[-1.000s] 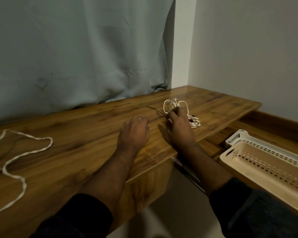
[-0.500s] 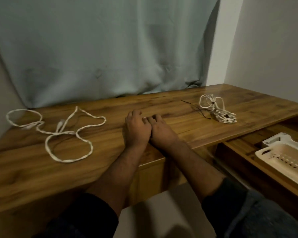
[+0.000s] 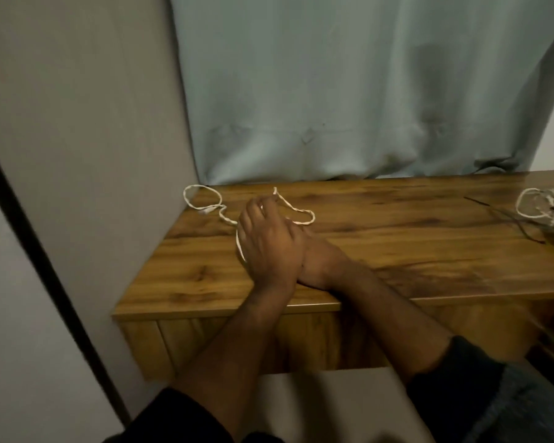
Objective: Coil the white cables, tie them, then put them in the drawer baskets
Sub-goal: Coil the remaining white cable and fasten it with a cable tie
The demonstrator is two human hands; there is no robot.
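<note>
White loose cable (image 3: 296, 212) sprawls limp near the desk's (image 3: 397, 251) back-left corner beneath our left hand (image 3: 266, 241) and right hand (image 3: 320, 260), grips unclear, so we should pinch one light, floppy end.

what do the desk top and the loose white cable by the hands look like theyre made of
Desk top: wood or a wood-look laminate, going by the brown grain pattern; the soft sheen suggests a smooth finish. Loose white cable: looks braided or twisted, since its outline is bumpy, though blur leaves fabric or plastic open.
</note>
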